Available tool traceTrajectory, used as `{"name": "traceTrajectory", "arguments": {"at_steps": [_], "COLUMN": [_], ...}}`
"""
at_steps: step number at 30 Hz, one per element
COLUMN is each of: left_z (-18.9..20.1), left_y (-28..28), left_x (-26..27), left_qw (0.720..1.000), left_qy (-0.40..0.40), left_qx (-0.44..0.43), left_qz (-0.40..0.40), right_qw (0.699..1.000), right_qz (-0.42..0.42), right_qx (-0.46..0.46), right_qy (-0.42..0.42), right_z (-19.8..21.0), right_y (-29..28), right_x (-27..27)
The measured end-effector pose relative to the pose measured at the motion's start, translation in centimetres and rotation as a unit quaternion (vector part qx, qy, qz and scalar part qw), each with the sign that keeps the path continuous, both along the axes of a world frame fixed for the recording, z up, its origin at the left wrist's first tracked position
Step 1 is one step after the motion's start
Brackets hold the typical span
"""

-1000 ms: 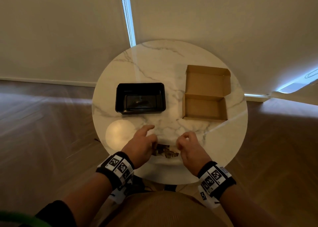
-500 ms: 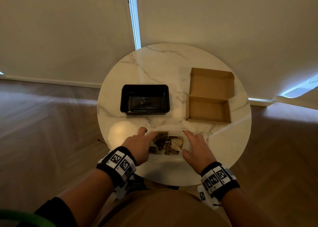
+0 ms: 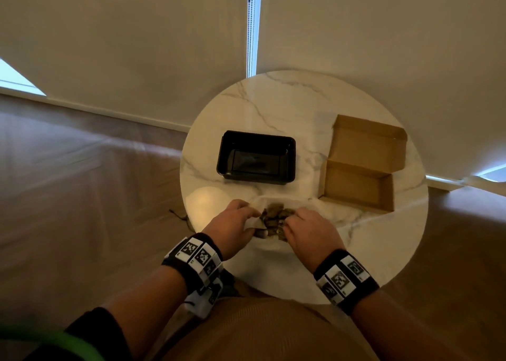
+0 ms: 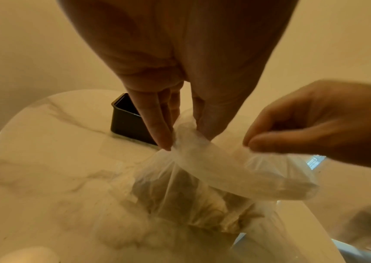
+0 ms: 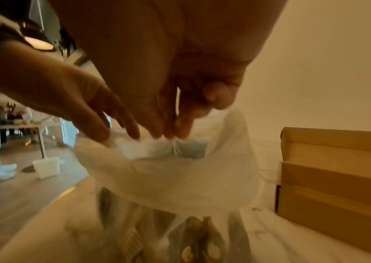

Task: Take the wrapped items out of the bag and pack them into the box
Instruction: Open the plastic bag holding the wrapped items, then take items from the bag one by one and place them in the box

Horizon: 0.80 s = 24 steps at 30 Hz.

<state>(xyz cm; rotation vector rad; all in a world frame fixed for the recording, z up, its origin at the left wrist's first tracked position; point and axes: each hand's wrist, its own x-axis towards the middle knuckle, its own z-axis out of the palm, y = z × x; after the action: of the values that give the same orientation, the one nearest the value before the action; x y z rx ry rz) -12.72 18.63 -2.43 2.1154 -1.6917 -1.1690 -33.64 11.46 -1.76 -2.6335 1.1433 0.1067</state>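
Marble table [image 3: 273, 109], both hands pinching clear bag [image 4: 213, 170] rim, no legible writing

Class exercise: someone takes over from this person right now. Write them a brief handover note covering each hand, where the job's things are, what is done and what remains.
Left hand: pinches the clear plastic bag at its mouth.
Right hand: pinches the opposite edge.
The bag sits on the marble table near its front edge, wrapped items inside.
The cardboard box lies open to the right, nothing in it; a black tray stands behind.
Done: bag being opened.
Left: take every item out and pack the box.
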Motion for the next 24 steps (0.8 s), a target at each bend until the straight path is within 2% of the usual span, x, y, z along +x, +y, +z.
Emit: {"name": "traceTrajectory", "arguments": {"at_steps": [2,4,12,18,24], "left_z": [-0.2,-0.1,0.0,-0.2,-0.2], "left_y": [0.3,0.6,0.9,0.8,0.0], "left_x": [0.2,0.3,0.1,0.6,1.3], "left_qw": [1.0,1.0,1.0,0.999,0.999], "left_qy": [0.005,0.007,0.002,-0.005,0.001], "left_qx": [-0.007,-0.01,-0.017,-0.025,-0.041], "left_qz": [0.003,-0.001,-0.023,-0.033,-0.024], "right_qw": [0.994,0.988,0.974,0.977,0.969], "right_qz": [-0.031,-0.053,-0.074,-0.12,-0.194], "right_qx": [0.032,0.039,0.05,0.085,0.149], "right_qy": [0.095,0.141,0.208,0.152,0.022], "right_z": [-0.3,-1.0,-2.8,-2.8,-1.3], "right_y": [-0.8,-1.5,-2.2,-1.7,-1.3], "right_x": [1.1,1.7,2.1,1.1,0.0]}}
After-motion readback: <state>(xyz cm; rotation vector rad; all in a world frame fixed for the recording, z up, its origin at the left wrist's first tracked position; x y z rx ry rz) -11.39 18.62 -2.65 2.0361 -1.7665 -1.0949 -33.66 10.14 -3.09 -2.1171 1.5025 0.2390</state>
